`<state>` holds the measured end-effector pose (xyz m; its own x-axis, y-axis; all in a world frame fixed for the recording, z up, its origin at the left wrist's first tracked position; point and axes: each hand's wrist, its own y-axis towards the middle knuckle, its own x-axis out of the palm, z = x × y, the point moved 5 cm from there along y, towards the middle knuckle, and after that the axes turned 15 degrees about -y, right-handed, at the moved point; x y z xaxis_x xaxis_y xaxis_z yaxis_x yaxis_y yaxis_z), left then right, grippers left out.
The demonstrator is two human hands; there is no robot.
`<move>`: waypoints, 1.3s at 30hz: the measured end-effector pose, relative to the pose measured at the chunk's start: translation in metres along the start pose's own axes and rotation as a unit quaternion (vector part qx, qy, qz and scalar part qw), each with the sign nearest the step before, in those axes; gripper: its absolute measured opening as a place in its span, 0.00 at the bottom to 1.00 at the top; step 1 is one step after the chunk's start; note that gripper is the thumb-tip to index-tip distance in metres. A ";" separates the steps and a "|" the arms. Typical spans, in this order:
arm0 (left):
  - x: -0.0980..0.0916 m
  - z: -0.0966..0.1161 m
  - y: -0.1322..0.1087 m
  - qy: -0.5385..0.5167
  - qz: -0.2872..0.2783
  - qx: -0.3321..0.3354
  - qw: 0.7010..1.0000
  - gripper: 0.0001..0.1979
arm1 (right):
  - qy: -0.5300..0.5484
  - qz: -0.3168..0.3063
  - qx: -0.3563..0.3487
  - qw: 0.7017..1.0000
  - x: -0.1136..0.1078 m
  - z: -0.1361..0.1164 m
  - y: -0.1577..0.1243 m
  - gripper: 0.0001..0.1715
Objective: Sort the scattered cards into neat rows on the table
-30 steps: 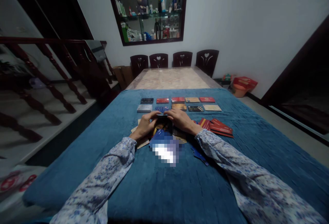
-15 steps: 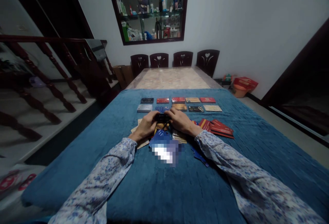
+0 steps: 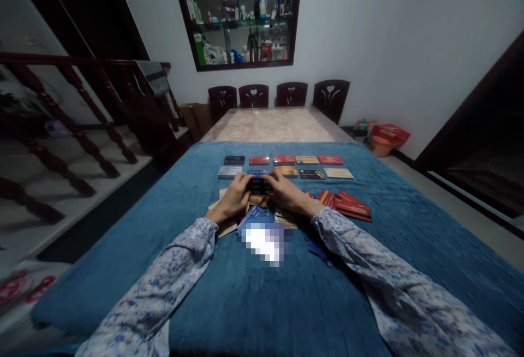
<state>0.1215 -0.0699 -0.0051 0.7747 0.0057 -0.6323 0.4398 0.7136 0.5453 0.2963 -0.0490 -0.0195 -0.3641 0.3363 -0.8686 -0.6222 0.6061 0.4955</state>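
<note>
Between my hands is a black card (image 3: 259,185) with pale print, tilted up toward me; whether it is one card or a stack I cannot tell. My left hand (image 3: 236,196) grips its left edge and my right hand (image 3: 285,190) its right edge. Beneath and around them lie loose cards: a blue card (image 3: 254,216), beige cards (image 3: 227,230) by my left wrist, and red cards (image 3: 354,206) right of my right wrist. More blue cards (image 3: 318,250) lie by my right sleeve. A blurred patch hides part of the nearest card.
Beyond my hands, card stacks stand in two rows, among them a red stack (image 3: 331,159), a black-and-white stack (image 3: 312,174) and a cream stack (image 3: 339,172). A blue cloth (image 3: 164,198) covers the near table; the far end is a bare marble-like top (image 3: 268,123), with dark chairs (image 3: 291,95) behind.
The black card has tipped so that more of its printed face shows toward me. Both hands stay almost where they were, still gripping its sides.
</note>
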 end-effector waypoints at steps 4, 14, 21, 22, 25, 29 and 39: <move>-0.003 -0.001 0.002 0.001 0.002 -0.003 1.000 0.29 | -0.006 0.020 -0.021 1.000 -0.003 0.000 0.001 0.44; -0.007 0.000 0.003 0.016 -0.051 0.002 0.999 0.35 | -0.046 0.008 -0.015 0.999 -0.008 -0.001 0.009 0.36; -0.012 -0.001 0.010 0.023 -0.084 0.005 0.996 0.33 | -0.079 -0.027 -0.022 0.996 -0.011 0.001 0.021 0.25; -0.014 -0.002 0.012 0.025 -0.088 0.005 0.996 0.32 | -0.080 -0.026 -0.027 0.996 -0.011 0.001 0.022 0.25; -0.018 -0.007 0.017 0.036 -0.099 0.003 0.994 0.30 | -0.073 -0.024 -0.031 0.997 -0.011 0.003 0.027 0.24; -0.024 -0.014 0.022 0.044 -0.112 -0.008 0.993 0.28 | -0.074 -0.036 -0.033 0.996 -0.008 0.005 0.035 0.23; -0.048 -0.051 0.036 0.066 -0.116 -0.040 0.990 0.26 | -0.048 -0.075 -0.044 0.995 -0.002 0.010 0.068 0.20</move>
<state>0.0776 -0.0088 0.0170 0.5884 -0.0765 -0.8050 0.5577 0.7592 0.3354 0.2617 -0.0012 0.0156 -0.1972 0.3166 -0.9278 -0.7247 0.5903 0.3555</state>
